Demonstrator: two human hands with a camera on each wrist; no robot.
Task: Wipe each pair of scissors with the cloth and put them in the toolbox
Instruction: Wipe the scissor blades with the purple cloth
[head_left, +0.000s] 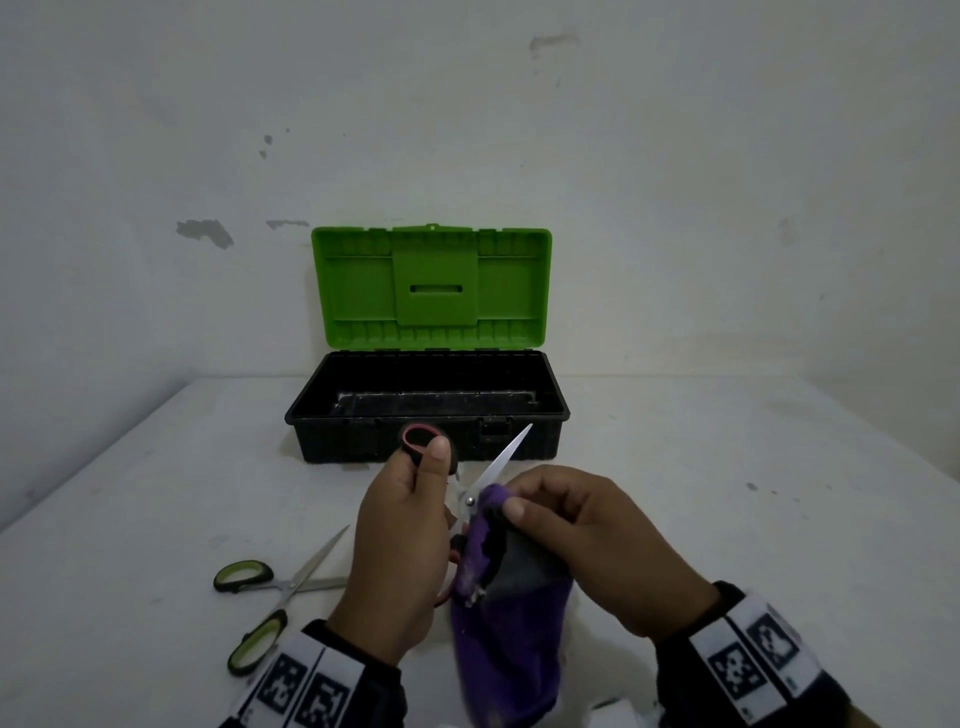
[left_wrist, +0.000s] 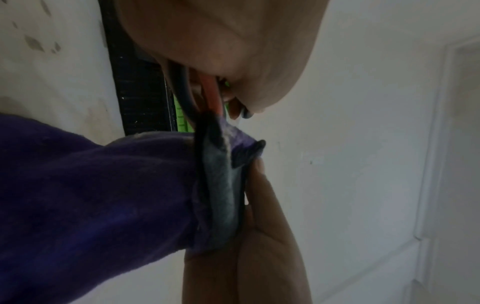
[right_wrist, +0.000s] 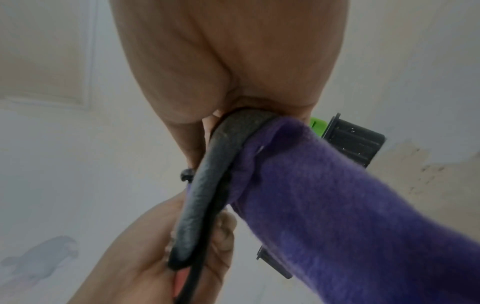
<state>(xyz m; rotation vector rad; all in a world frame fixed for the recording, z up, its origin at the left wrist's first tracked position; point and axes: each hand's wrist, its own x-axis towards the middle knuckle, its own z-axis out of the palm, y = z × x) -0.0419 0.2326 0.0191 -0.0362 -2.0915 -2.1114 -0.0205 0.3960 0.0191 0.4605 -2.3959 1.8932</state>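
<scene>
White plaster wall (head_left: 519, 130), chipped and stained in several spots, backs a pale bench (head_left: 727, 493) marked with small dark specks. Against that wall sits the toolbox (head_left: 426, 431), its green lid (head_left: 431, 286) standing upright and its black tray open toward the person; what lies on its floor is too dark to tell.

Just in front of the toolbox, above the bench, the left hand (head_left: 405, 551) grips the pink-handled scissors (head_left: 493, 467) by their handles, the thumb over the upper black-and-pink loop. The blades are spread; one bright blade points up and right toward the front wall of the toolbox. The right hand (head_left: 597, 540) pinches the purple cloth (head_left: 509, 649) against the scissors beside the pivot, fingers curled over a fold, with the rest of the cloth hanging down toward the near edge. Both wrist views are filled by palm and cloth, which hide most of the scissors; only a dark handle loop and a sliver of pink show.

On the bench to the left, near the left wrist, lie the green-handled scissors (head_left: 270, 597), blades open, apart from the toolbox. Patterned wristbands (head_left: 306, 686) sit on both wrists.
</scene>
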